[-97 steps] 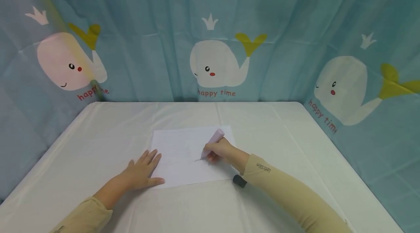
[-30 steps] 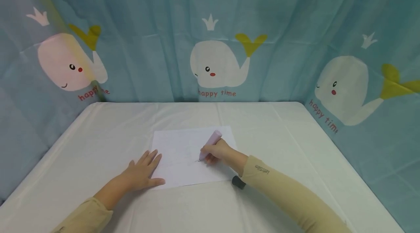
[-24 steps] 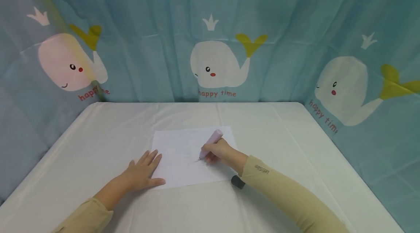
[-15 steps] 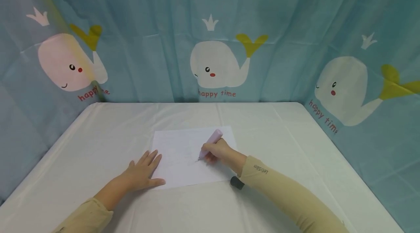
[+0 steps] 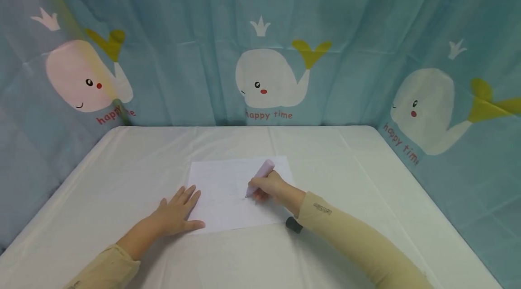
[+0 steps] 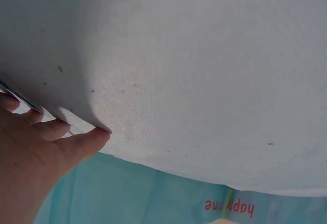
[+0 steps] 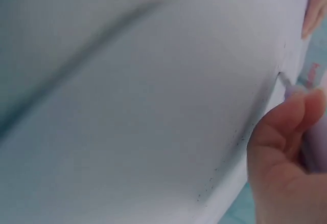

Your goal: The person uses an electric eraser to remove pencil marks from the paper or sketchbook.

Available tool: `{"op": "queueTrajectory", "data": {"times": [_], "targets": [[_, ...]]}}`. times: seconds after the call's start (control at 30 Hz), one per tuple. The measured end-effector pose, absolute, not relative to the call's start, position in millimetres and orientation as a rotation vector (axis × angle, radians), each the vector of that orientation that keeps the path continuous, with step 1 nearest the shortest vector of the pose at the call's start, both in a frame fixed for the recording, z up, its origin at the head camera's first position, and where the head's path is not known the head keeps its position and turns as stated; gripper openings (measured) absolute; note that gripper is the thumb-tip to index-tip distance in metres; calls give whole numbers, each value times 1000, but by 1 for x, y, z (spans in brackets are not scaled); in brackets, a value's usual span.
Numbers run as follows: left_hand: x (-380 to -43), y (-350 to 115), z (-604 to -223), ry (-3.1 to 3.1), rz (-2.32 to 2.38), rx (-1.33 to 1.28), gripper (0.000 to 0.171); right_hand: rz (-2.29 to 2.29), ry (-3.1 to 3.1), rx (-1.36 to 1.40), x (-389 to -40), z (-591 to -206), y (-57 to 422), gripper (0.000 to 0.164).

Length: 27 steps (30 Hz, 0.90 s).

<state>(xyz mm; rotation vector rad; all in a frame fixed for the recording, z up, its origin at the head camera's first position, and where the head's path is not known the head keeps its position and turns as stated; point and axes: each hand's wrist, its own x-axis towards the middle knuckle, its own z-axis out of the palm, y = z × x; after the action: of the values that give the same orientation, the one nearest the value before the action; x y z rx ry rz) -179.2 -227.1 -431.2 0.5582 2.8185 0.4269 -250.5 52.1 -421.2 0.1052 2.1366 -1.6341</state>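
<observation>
A white sheet of paper (image 5: 220, 214) lies flat on the table. My left hand (image 5: 172, 216) rests on its left edge with fingers spread; the left wrist view shows its fingertips (image 6: 97, 137) pressed down. In my right hand (image 5: 270, 187) I grip a thick lavender pen (image 5: 264, 169), which slants up and to the right. Its fine tip is down at the paper, right of the middle, beside a small faint mark. The right wrist view has the thumb and a finger pinching the pen (image 7: 318, 142) near its tip. The palm side of the right hand is hidden from above.
A white cloth covers the table (image 5: 228, 262). A small black cylinder (image 5: 294, 225) shows at the underside of the right cuff, near the paper's lower right corner. Blue curtains (image 5: 175, 76) printed with whales stand behind the table and along both sides.
My right hand and the pen have shifted slightly left over the paper since the earliest frame. The black cylinder at the cuff moved left too. My left hand has stayed in place.
</observation>
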Motion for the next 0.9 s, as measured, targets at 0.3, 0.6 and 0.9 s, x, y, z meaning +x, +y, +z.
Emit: {"op": "queueTrajectory", "data": {"times": [0.3,0.6,0.9], "targets": [[-179,-225,-430,2820,440,554,93,-1647,2121,112,-253,-421,53,21],[-181,-224,-430,2817,435,565,94,-1659,2117,99,-251,-421,57,21],[-181,-226,-431,2816,418,561,94,-1655,2125,78,-251,-418,56,21]]}}
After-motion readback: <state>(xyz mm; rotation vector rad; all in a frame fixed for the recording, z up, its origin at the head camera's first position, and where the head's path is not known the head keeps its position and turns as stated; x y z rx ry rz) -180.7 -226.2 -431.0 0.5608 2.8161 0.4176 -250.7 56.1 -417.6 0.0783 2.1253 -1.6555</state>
